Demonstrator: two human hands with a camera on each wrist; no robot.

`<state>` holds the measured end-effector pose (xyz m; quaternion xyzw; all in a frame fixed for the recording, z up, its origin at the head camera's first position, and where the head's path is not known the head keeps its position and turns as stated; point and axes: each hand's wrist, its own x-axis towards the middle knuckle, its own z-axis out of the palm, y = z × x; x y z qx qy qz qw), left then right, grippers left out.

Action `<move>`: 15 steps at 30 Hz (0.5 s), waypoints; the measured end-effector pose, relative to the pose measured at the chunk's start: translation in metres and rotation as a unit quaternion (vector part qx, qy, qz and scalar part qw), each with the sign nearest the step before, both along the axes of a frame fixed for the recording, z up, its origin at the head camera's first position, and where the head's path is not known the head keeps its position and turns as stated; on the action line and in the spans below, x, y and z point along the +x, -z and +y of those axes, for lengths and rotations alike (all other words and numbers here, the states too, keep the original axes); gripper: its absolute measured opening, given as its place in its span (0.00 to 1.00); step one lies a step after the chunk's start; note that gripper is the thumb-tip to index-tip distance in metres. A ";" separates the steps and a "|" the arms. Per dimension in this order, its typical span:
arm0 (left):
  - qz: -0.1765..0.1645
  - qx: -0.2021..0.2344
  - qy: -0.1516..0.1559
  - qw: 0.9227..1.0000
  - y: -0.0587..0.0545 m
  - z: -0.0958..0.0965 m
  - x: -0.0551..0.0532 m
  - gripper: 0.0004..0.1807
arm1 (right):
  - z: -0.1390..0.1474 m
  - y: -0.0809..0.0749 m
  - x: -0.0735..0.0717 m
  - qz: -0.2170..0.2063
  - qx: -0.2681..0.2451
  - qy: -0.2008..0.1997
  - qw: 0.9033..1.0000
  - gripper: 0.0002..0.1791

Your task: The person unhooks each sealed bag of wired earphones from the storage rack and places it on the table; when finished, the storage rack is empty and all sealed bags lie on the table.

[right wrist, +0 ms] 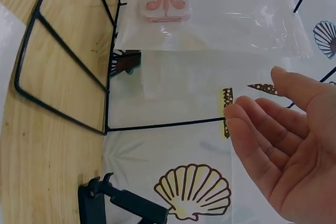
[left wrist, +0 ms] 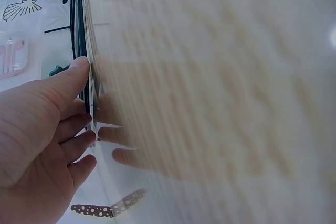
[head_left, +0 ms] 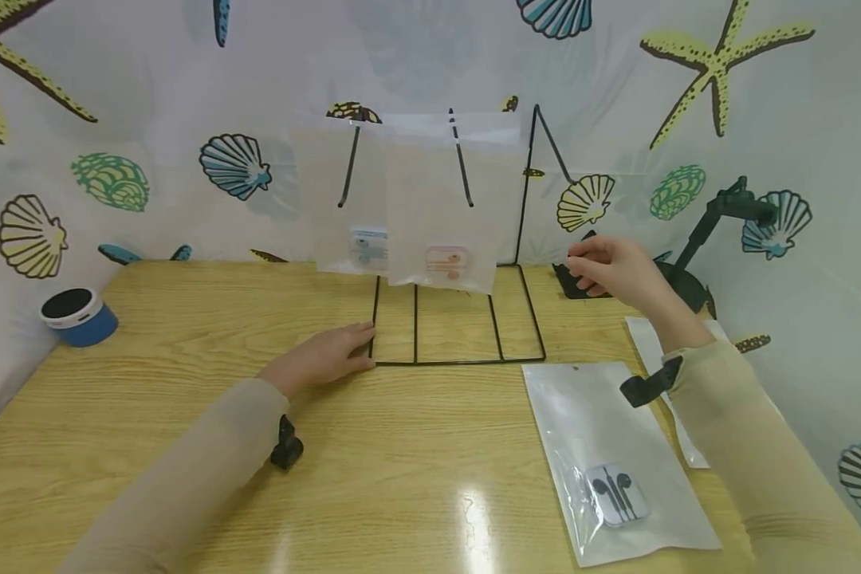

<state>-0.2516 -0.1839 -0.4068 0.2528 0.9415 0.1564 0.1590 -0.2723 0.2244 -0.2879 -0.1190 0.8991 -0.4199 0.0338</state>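
On the table stands a black wire display rack (head_left: 459,363). From two of its prongs hang clear-fronted pouches: one with blue earphones (head_left: 369,247), the other with pink earphones (head_left: 447,261). A third prong (head_left: 554,145), at the right, is bare. My left hand (head_left: 323,355) rests on the table at the rack's front left corner, thumb and fingertips touching the base wire. My right hand (head_left: 617,267) is raised right of the rack, its fingers loosely bent and holding nothing. In the right wrist view, that hand (right wrist: 283,140) overlaps the upright wire.
A pouch with white-cased earphones (head_left: 617,494) lies at the front right. Another pouch (head_left: 646,343) is partly hidden under my right sleeve. A black stand (head_left: 717,215) is at the back right; a blue round container (head_left: 79,317) sits at the left. A patterned sheet hangs behind.
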 end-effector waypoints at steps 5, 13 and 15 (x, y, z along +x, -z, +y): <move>0.005 -0.001 0.001 1.000 0.000 0.000 -0.001 0.35 | -0.016 -0.005 -0.015 0.026 -0.042 0.014 0.999 0.23; 0.017 -0.007 0.009 1.000 0.001 0.001 -0.001 0.35 | -0.039 -0.005 -0.036 0.061 -0.107 0.012 0.992 0.22; 0.017 -0.010 0.009 1.000 0.001 0.001 -0.001 0.35 | -0.044 -0.005 -0.039 0.070 -0.112 0.000 0.991 0.23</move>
